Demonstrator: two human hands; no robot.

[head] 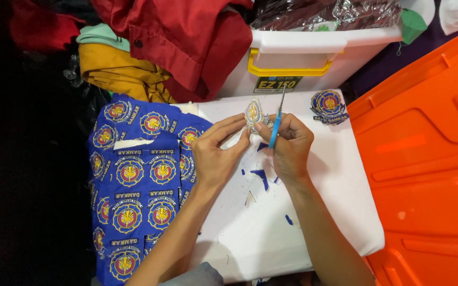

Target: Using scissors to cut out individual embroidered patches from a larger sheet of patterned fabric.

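At the far left we see a yellow garment [117, 71] and a red garment [186, 42] heaped behind the work surface. Below them a blue cloth sheet [133, 196], covered in rows of round embroidered emblems, lies draped over the left edge of the white desk [324, 212]. Our left hand [216, 153] is closed in a narrow pinch on a single cut-out emblem patch [253, 112], held up just above the desk. Just beside it our right hand [291, 145] is wrapped around blue-handled scissors [276, 124], the blades pointing up past the patch's right edge. Blue scraps [261, 177] lie under the hands. A small stack of finished patches [328, 106] sits near the desk's far right corner, before the white storage box [314, 53]. An orange plastic lid [430, 159] fills the right.
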